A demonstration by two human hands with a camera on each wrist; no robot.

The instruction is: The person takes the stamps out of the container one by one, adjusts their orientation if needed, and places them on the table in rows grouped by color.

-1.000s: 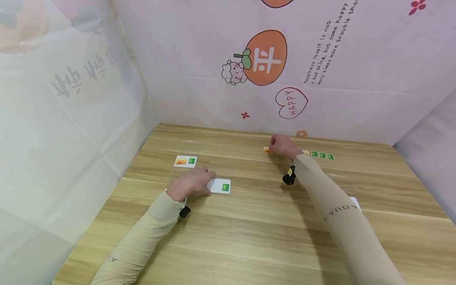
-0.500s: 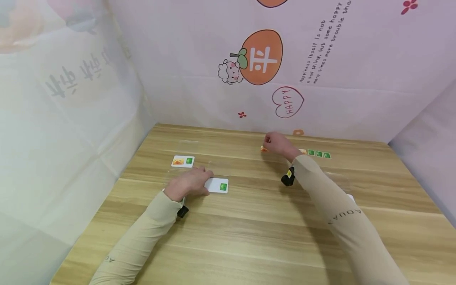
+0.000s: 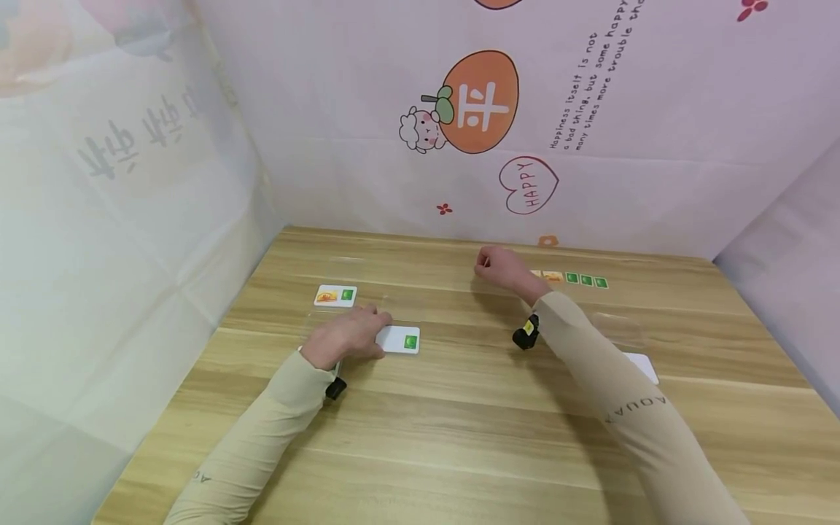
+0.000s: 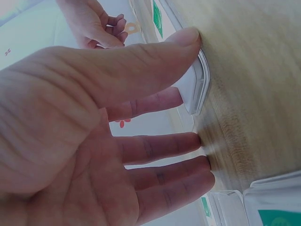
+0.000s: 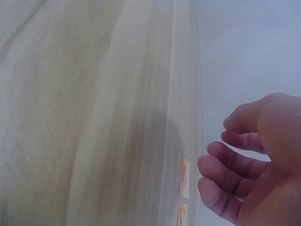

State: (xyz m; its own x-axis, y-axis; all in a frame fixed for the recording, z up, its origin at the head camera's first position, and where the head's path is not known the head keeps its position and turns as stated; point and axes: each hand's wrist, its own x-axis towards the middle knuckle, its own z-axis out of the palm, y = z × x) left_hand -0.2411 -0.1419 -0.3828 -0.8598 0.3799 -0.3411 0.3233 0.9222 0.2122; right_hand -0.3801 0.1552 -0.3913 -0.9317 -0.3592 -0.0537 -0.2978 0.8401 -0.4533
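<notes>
In the head view my left hand [image 3: 348,337] is over the left part of the table, gripping the near end of a white card [image 3: 399,340] with a green picture. The left wrist view shows the thumb [image 4: 183,38] on one edge of the card, which looks set in a clear case, and the index finger across from it. At the back, my right hand [image 3: 504,268] is raised a little off the table, thumb and index tips together on a small orange-printed card, almost wholly hidden by the fingers. Its other fingers [image 5: 216,193] curl loosely.
Right of that hand lie orange-printed cards [image 3: 548,276] and several small green cards [image 3: 586,280] in a row. Another white card [image 3: 335,295] with orange and green pictures lies back left. A white card [image 3: 643,367] shows beside the right sleeve. Clear sheets [image 3: 617,329] lie about.
My right hand has shifted slightly left and lifted; the small orange-printed card seen beside its fingers no longer shows on the table. The left hand keeps its grip on the white card.
</notes>
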